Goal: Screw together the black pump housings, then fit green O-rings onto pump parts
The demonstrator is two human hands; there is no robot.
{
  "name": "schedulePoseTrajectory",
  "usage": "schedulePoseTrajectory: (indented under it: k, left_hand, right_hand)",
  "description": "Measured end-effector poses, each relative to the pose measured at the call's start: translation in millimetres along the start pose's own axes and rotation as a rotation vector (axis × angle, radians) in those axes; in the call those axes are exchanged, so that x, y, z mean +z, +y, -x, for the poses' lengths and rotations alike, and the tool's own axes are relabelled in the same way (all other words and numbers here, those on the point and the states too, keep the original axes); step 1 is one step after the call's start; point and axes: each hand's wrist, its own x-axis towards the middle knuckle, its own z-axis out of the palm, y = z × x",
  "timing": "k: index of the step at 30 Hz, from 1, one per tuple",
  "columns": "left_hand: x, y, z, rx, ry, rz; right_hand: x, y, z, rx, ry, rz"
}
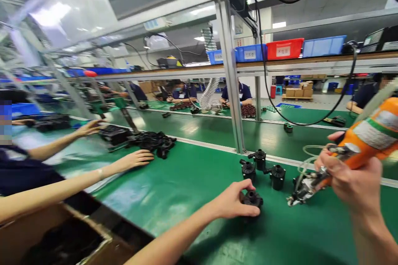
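Observation:
My left hand [238,203] has thumb and fingers closed round a small black pump [251,199], which stands on the green bench mat [186,182]. Wrapped round an orange power screwdriver [370,138] is my right hand [351,174]. The tool slants down to the left, and its metal nose [303,192] is off to the right of the held pump, not touching it. A thin clear tube [306,161] runs along the tool. Behind my left hand stand several similar pumps, among them one black pump [277,177] nearest the tool.
On my left a co-worker's hand [137,160] rests near a pile of black parts [155,140]. A cardboard box [105,244] sits below the bench edge. A metal post [230,78] rises behind the pumps; a black cable [267,95] hangs from the shelf with bins [284,49].

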Motion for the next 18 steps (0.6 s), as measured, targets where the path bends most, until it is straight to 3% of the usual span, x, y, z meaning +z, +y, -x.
schedulePoseTrajectory:
  k: [3, 6, 12, 18]
  left_hand:
    - [70.8, 25.6, -31.0, 0.116, 0.051, 0.148]
    - [103.4, 36.6, -45.9, 0.159, 0.115, 0.214]
    - [105.0, 43.5, -42.8, 0.117, 0.128, 0.267]
    - [104.5, 44.2, -46.1, 0.163, 0.087, 0.302]
  right_hand:
    - [13.0, 0.1, 1.1, 0.035, -0.068, -0.038]
    - [15.1, 1.6, -1.4, 0.027, -0.049, -0.01]
    - [13.1, -1.0, -6.6, 0.022, -0.028, 0.01]
    - [30.5, 13.9, -6.4, 0.014, -0.097, 0.08]
